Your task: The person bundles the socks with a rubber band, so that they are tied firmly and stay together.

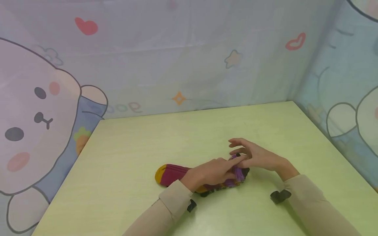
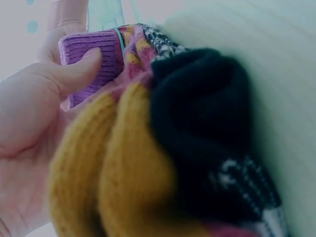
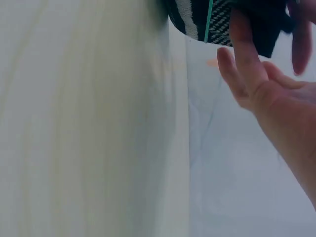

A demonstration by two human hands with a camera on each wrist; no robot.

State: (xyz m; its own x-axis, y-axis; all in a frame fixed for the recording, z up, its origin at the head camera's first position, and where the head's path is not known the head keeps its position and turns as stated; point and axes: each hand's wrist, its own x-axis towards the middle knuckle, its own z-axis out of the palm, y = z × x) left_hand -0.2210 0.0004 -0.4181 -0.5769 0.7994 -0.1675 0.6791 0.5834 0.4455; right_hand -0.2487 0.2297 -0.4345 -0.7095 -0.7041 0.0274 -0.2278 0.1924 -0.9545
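A bundle of knitted socks (image 1: pixel 174 174) lies on the table, maroon with mustard toes, purple cuffs and black-and-white patterned parts. My left hand (image 1: pixel 214 172) grips the bundle from above. In the left wrist view its thumb presses on the purple cuff (image 2: pixel 91 74), beside a thin teal band (image 2: pixel 120 42) that circles the bundle. My right hand (image 1: pixel 260 155) is at the cuff end, its upper fingers loosely bent and apart from the fabric. In the right wrist view one right finger (image 3: pixel 243 39) touches the black cuff (image 3: pixel 266 37) beside the band.
The pale yellow-green table (image 1: pixel 133 137) spreads around the socks. A cloth backdrop (image 1: pixel 162 59) with cartoon prints hangs behind it and along both sides. Dark strap pieces (image 1: pixel 280 196) hang at both sleeves.
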